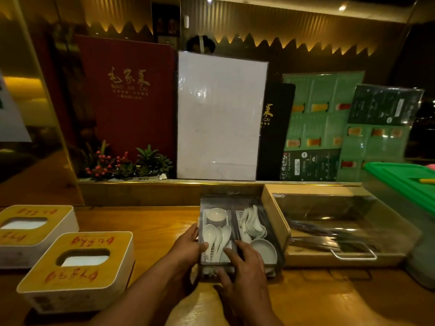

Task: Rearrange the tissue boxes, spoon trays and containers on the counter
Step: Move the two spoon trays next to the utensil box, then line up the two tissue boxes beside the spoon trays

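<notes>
A clear spoon tray (268,222) with white spoons, a cup and a small dish stands on the wooden counter (146,227), against the back ledge. My left hand (188,245) grips its left front edge, thumb over the rim. My right hand (242,264) holds the front edge, fingers on top and thumb on the front wall. Two yellow-topped tissue boxes lie at the left: the near tissue box (77,269) and the far tissue box (33,231). Right of the tray sits a long wooden container (277,217) with a clear lid, holding dark utensils.
Menus lean on the ledge behind: a red menu (131,100), a white board (219,116), green drink sheets (322,114). A small plant with red berries (122,163) stands at back left. A green-lidded clear bin (404,180) is at the far right.
</notes>
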